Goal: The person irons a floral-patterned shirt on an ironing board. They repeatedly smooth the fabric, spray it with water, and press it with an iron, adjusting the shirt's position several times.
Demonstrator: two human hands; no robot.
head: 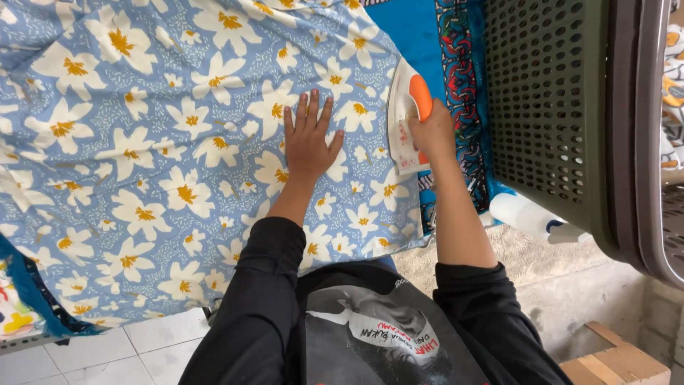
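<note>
1. A person in a black long-sleeved top leans over a blue cloth (142,164) printed with white flowers that have yellow centres. The cloth lies spread flat and fills most of the view.

2. The left hand (308,139) lies palm down on the cloth, fingers spread wide and flat. It grips nothing and only presses on the fabric.

3. The right hand (431,132) is wrapped closed around the orange handle of a white clothes iron (405,117). The iron sits on the right edge of the floral cloth, just beside the left hand and not touching it, its pointed end aimed away from the person.

4. Under the cloth, along its right side, shows a bright blue patterned underlay (456,78) with a dark ornamental border.

5. Right of that stands a grey-green plastic laundry basket (548,107) with perforated walls, close to the iron hand.

6. A white spray bottle (527,216) lies on its side at the foot of the basket, near the person's right forearm.

7. White floor tiles (107,356) show at the lower left, and a wooden box corner (616,363) at the lower right.
</note>
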